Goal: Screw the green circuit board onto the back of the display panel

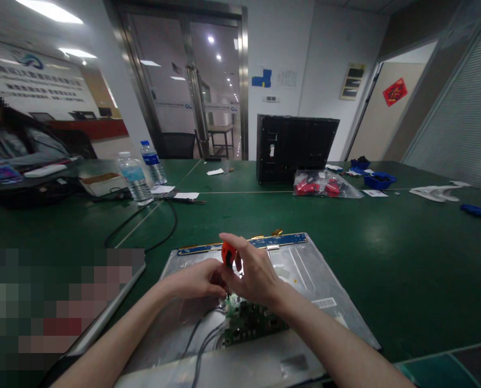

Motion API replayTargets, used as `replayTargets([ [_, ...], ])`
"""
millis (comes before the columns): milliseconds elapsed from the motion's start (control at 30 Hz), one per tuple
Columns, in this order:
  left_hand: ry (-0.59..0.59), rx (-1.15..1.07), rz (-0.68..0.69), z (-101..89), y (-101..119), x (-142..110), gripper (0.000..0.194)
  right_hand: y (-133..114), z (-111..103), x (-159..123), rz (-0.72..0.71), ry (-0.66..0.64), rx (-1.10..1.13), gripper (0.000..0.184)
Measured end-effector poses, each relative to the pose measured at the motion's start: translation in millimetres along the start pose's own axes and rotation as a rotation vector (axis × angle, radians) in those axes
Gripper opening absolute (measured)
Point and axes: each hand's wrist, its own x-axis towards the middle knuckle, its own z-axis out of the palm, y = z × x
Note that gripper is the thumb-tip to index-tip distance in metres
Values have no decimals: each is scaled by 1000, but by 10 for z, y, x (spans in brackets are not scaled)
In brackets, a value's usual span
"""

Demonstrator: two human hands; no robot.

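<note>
Green bench (224, 215) extends before you, with glass doors (171, 70) behind it and a white wall (280, 32) at their right. On its far part stands a black case (297, 145), and a clear bag (327, 186) with red things lies just before it. Close to you, a metal panel (329, 280) lies flat, with a narrow blue board (280, 240) along its far edge and a green circuit board (250, 323) on its nearer part.

Your right hand (258, 272) has its grip closed on the orange handle of a screwdriver (228, 253). This tool stands almost upright, and its shaft goes down to the left end of the green circuit board. So the board is below your grip, mostly to the near side and to the right of the tool. Whether the tip touches a screw, I cannot tell. Your left hand (203, 277) is just beside the shaft, with fingertips low near the same board end; if this grip pinches something, I cannot tell. Dark cables (200, 353) run from that end toward you, between your forearms
</note>
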Motion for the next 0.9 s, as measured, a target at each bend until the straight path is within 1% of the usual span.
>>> replayTargets([
  [100,16,-18,17,3,3,-8,9,-5,-14,11,1,-15,-22,43],
  [233,29,-18,40,3,-3,-6,9,-21,-42,16,4,-45,-9,49],
  [367,-23,8,12,-5,-4,7,10,-39,-70,17,-8,-55,28,55],
  [433,-27,10,-2,-6,-9,11,10,-46,-78,21,-4,-56,32,56],
  [533,-9,5,-8,-4,-19,9,12,-50,-76,29,-6,-40,28,55],
  [633,-11,2,-8,-5,-5,0,10,-43,-55,30,-8,-27,19,52],
  [800,-3,-24,32,-5,48,-10,11,-10,-16,3,21,-60,-24,50],
  [900,2,-19,30,-6,62,-11,10,1,-14,-9,28,-75,-33,52],
])
